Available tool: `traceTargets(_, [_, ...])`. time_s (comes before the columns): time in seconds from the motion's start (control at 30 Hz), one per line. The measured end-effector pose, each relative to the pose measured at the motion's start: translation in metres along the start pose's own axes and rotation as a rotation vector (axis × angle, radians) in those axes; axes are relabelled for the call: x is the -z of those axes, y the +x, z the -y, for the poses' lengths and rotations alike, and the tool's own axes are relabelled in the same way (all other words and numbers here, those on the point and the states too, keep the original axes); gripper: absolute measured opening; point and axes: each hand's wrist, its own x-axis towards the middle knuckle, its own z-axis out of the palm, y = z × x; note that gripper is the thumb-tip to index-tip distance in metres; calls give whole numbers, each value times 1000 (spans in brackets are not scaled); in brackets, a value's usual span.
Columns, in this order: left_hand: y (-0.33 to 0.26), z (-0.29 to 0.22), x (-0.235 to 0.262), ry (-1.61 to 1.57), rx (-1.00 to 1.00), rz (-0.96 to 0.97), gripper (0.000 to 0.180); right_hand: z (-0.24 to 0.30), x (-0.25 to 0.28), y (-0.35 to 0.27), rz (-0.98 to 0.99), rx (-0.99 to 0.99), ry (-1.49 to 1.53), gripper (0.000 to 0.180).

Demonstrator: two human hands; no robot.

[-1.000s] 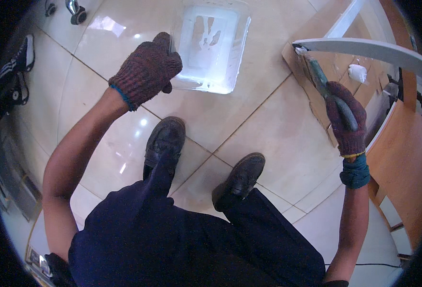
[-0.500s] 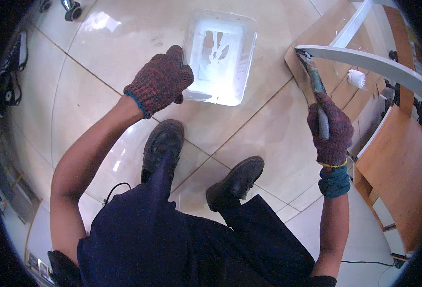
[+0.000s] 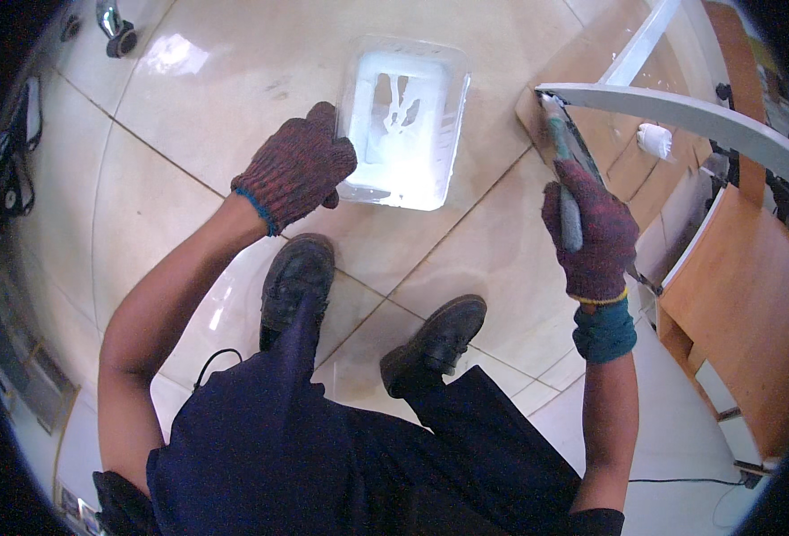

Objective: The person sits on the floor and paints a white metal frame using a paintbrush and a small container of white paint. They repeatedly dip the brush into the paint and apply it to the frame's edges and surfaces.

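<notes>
My left hand, in a dark red knitted glove, is closed on the left rim of a clear plastic tub. White paint covers the tub's bottom, with bare streaks near its far end. My right hand, gloved alike with a teal cuff, grips the grey handle of a paintbrush. The brush points away from me, its head at the end of a curved white metal bar. Whether the bristles touch the bar, I cannot tell.
Brown cardboard lies beneath the bar, with a crumpled white wad nearby. A wooden panel stands at the right. My dark shoes are on the tiled floor. A chair caster shows at the far left; a thin cable runs lower right.
My right hand and the brush have shifted left and the brush tip has moved up to the bar's end. The whole view has shifted slightly; my left hand keeps its hold on the tub.
</notes>
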Motion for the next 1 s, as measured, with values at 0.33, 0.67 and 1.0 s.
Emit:
traceTargets(0.33, [1, -1, 0, -80, 79, 45, 29, -13, 14, -9, 12, -77, -38, 28])
traceTargets(0.67, [1, 1, -5, -34, 25, 42, 30, 5, 4, 4, 133, -131, -186, 28])
traceTargets(1.0, [0, -7, -4, -53, 118, 67, 35, -1, -2, 6, 80, 23, -71, 28])
